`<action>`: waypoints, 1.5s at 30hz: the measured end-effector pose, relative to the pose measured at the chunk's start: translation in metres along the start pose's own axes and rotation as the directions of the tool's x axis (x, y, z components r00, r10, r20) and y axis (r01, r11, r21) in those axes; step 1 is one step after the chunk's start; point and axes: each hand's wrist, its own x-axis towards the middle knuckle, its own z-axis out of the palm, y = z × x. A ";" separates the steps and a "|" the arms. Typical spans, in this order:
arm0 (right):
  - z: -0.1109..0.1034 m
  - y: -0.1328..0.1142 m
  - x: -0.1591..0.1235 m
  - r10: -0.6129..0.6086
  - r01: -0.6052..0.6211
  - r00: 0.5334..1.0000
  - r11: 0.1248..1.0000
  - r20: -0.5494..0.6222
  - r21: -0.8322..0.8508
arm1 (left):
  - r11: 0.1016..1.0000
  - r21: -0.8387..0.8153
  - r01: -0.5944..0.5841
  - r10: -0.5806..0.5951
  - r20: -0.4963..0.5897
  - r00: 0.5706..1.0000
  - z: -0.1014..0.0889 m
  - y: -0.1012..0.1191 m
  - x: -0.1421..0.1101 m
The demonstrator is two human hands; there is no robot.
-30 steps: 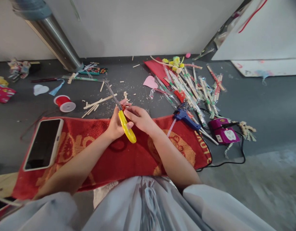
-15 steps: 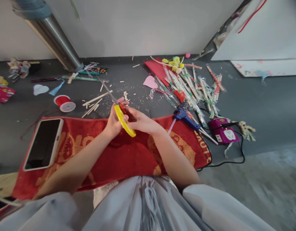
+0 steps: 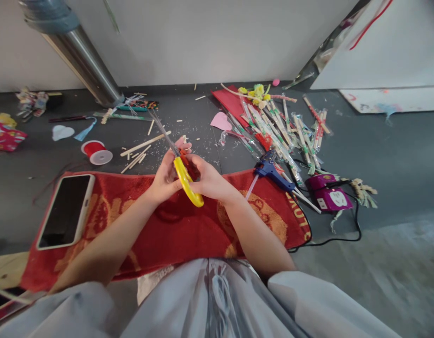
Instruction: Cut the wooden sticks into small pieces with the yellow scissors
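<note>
A pair of scissors (image 3: 183, 176) with yellow and orange-red handles is in my right hand (image 3: 210, 180), whose fingers curl round the handle. The blades point up and left, over the loose wooden sticks (image 3: 137, 157). My left hand (image 3: 165, 177) is closed beside the scissors, its thumb against the yellow handle and its fingers behind the blades. What those fingers hold, if anything, is hidden. A small pale piece (image 3: 184, 139) shows by the left fingertips; whether it is held or lies on the table, I cannot tell. Both hands are above the red towel (image 3: 189, 230).
A phone (image 3: 66, 211) lies on the towel's left side, below a red ribbon spool (image 3: 97, 152). To the right are a blue glue gun (image 3: 273, 173), wrapped sticks (image 3: 273, 126) and a purple power socket (image 3: 329, 192) with a black cable. A metal leg (image 3: 92, 65) stands back left.
The scissors have shifted slightly right and toward me, their handle turning a little. The left thumb has straightened along the yellow handle. Other things look the same apart from a small camera shift.
</note>
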 end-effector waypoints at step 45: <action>-0.016 0.014 0.004 -0.253 -0.019 0.910 0.765 -0.329 -0.643 | 0.723 0.641 0.255 0.082 -0.447 0.891 0.002 0.012 0.004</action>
